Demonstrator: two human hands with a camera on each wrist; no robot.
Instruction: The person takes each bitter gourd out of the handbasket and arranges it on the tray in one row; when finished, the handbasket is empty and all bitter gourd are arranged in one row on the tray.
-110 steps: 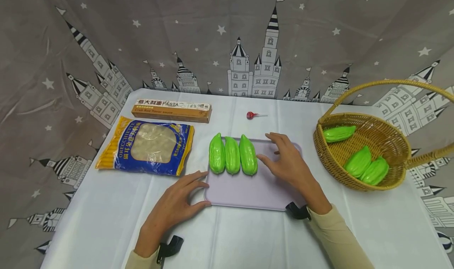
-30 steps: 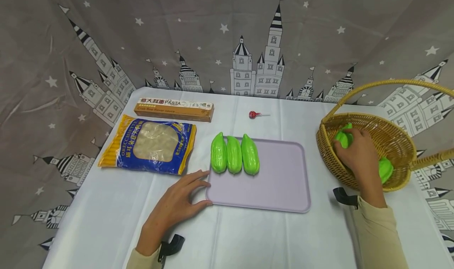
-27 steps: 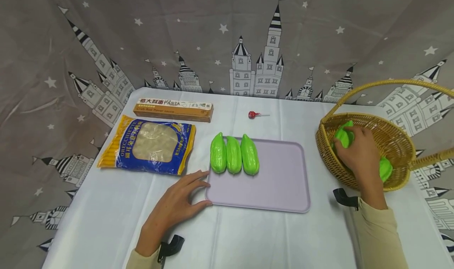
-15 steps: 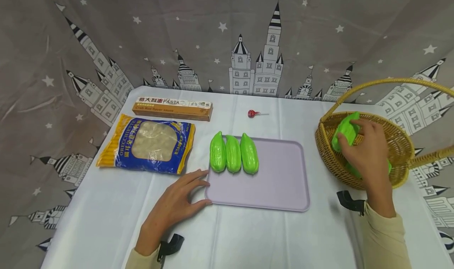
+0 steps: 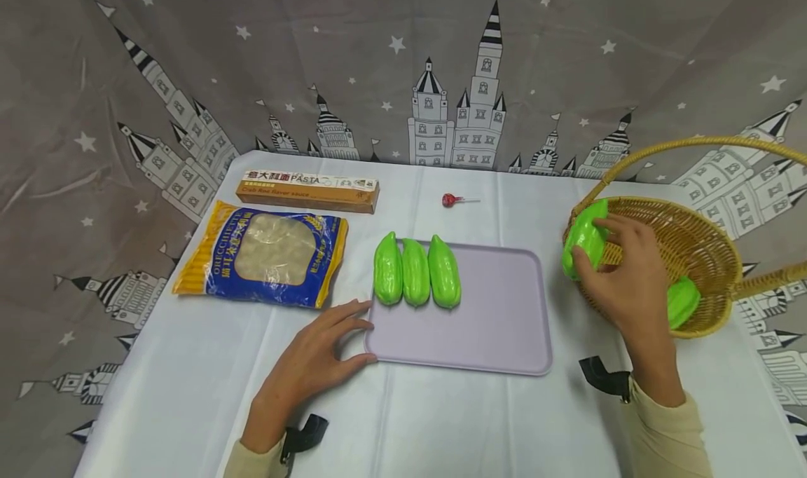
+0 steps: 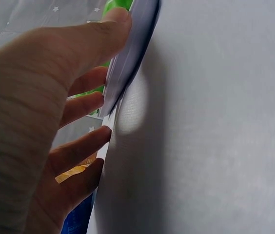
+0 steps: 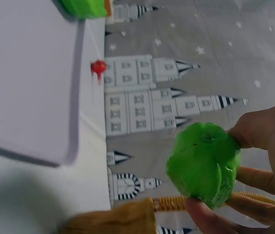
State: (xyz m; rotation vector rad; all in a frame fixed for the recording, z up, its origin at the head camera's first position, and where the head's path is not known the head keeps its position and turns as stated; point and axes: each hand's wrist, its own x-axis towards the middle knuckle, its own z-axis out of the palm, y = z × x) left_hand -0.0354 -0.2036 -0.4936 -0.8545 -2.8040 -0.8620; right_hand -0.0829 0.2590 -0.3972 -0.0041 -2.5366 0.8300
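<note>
My right hand (image 5: 633, 282) pinches a green bitter melon (image 5: 583, 240) between thumb and fingers, over the left rim of the wicker basket (image 5: 702, 243). The right wrist view has its lobed end towards the camera. Part of another green bitter melon (image 5: 683, 301) shows inside the basket; my hand and forearm hide some of the inside. Three more bitter melons (image 5: 416, 273) lie side by side at the left of the lilac tray (image 5: 492, 324). With fingers spread, my left hand (image 5: 309, 359) touches the tray's left edge; its thumb rests at the rim in the left wrist view.
A blue and yellow orecchiette bag (image 5: 271, 257) lies left of the tray, with a pasta box (image 5: 309, 192) behind it. A red lollipop (image 5: 449, 200) lies beyond the tray. The basket's tall handle (image 5: 700, 141) arches over its back. A patterned grey curtain hangs behind.
My right hand went from the tray to the basket, took hold of a bitter melon, lifted it and carried it left to the rim. The left hand has stayed at the tray.
</note>
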